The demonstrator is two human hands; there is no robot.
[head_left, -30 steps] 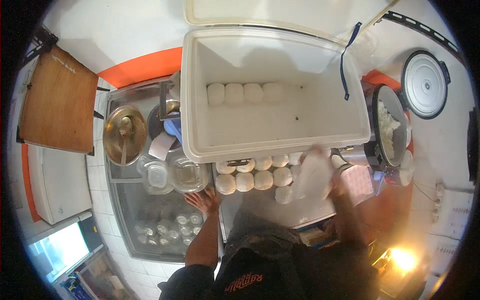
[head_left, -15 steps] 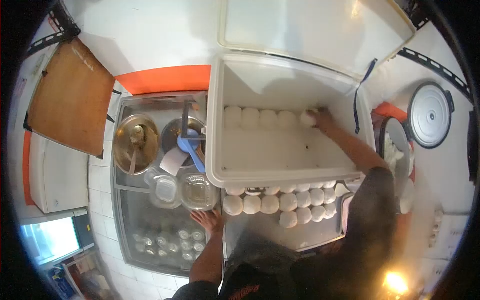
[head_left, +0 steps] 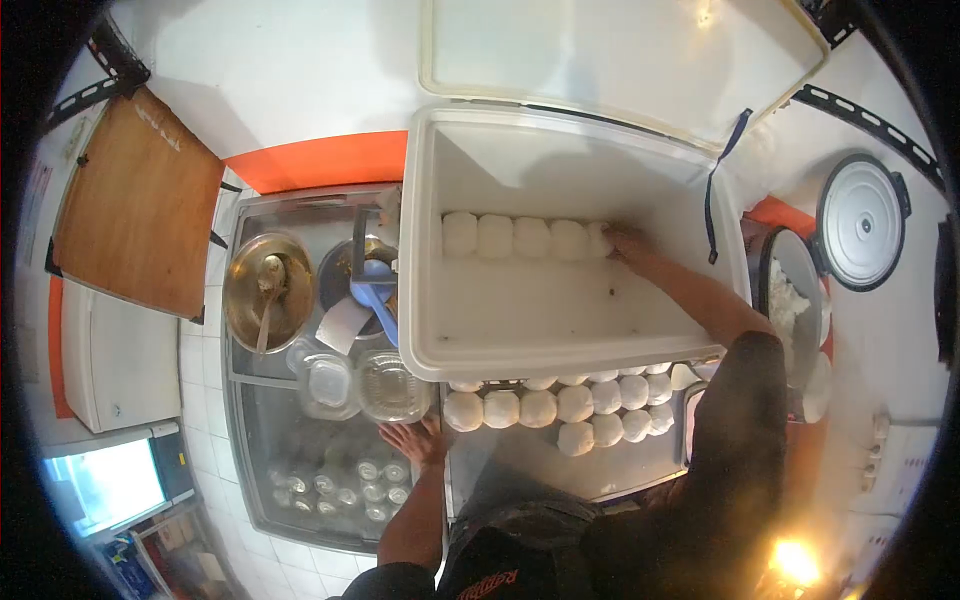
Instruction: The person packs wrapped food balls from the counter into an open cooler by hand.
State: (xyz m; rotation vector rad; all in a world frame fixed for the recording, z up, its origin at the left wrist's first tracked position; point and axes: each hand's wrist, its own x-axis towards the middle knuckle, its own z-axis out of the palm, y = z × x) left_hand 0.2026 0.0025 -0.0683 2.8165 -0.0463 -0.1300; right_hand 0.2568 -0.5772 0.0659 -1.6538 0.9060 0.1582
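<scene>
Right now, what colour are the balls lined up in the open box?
White balls; the head view shows them best.

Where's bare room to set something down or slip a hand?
Free: the white bin floor, between its row of white balls and the front rim; the metal surface between the outside balls and the person's body.

Crowded: the row's right end, where the right hand is; around the plastic containers by the left hand.

Can't make out fingertips of right hand (head_left: 627,243) against end ball (head_left: 599,240) in white box (head_left: 570,361). Rear balls (head_left: 540,383) on counter (head_left: 530,447) partly hidden by box rim. Open lid (head_left: 640,60), shirt lettering (head_left: 490,583) cut off.
</scene>
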